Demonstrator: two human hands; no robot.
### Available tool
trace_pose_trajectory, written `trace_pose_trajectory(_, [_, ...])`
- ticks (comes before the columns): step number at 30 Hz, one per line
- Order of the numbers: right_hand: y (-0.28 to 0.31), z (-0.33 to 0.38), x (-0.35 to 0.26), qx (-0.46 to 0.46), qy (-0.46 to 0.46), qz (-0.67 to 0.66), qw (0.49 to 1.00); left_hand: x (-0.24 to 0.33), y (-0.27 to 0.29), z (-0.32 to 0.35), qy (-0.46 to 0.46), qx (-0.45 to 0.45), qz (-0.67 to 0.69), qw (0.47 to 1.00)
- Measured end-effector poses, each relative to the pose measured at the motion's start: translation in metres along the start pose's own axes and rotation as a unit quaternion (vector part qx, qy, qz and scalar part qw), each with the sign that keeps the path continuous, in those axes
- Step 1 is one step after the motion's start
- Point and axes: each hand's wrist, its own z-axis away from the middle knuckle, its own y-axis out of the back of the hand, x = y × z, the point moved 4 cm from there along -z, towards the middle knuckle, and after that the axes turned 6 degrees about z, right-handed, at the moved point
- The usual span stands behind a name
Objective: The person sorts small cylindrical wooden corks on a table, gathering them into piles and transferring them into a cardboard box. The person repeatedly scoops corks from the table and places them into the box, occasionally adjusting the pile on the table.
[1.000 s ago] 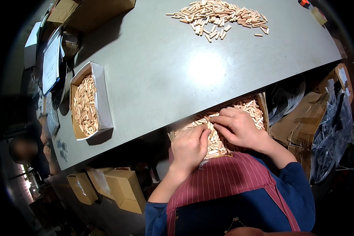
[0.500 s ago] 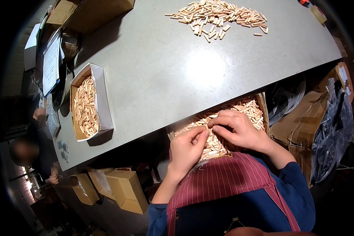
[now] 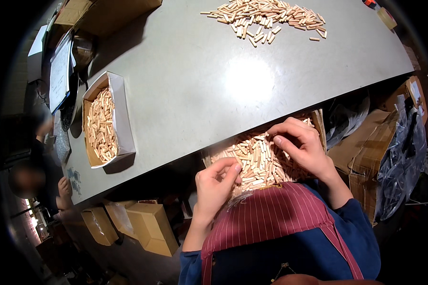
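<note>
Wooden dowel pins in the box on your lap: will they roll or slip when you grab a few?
The wooden dowel pins look like short round pegs, so loose ones would probably roll. They seem small, rigid and light. Under the right hand and left hand they lie heaped, so neighbours likely shift.

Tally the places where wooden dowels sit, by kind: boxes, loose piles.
Boxes of dowels: 2, the table box and the lap box under the left hand and right hand.
Loose piles: 1, the far pile.
Total: 3
</note>
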Motion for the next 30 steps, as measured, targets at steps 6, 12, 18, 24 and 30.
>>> trace_pose_trajectory(6, [-0.005, 0.004, 0.001, 0.003, 0.013, 0.033, 0.999, -0.009, 0.004, 0.005, 0.016, 0.004, -0.018, 1.000])
trace_pose_trajectory(12, [-0.022, 0.001, -0.012, -0.003, 0.064, 0.080, 0.995, -0.009, 0.000, 0.009, 0.021, 0.001, -0.036, 0.999])
trace_pose_trajectory(18, [-0.048, -0.007, -0.029, 0.020, 0.126, 0.163, 0.978, -0.008, -0.003, 0.006, 0.000, 0.009, -0.077, 0.997])
trace_pose_trajectory(24, [-0.047, -0.007, -0.019, 0.005, 0.105, 0.123, 0.987, -0.009, -0.004, 0.008, -0.008, 0.017, -0.031, 0.999])
trace_pose_trajectory(30, [-0.025, -0.001, -0.006, -0.025, 0.002, -0.019, 1.000, -0.012, -0.001, 0.008, 0.001, -0.011, 0.087, 0.996])
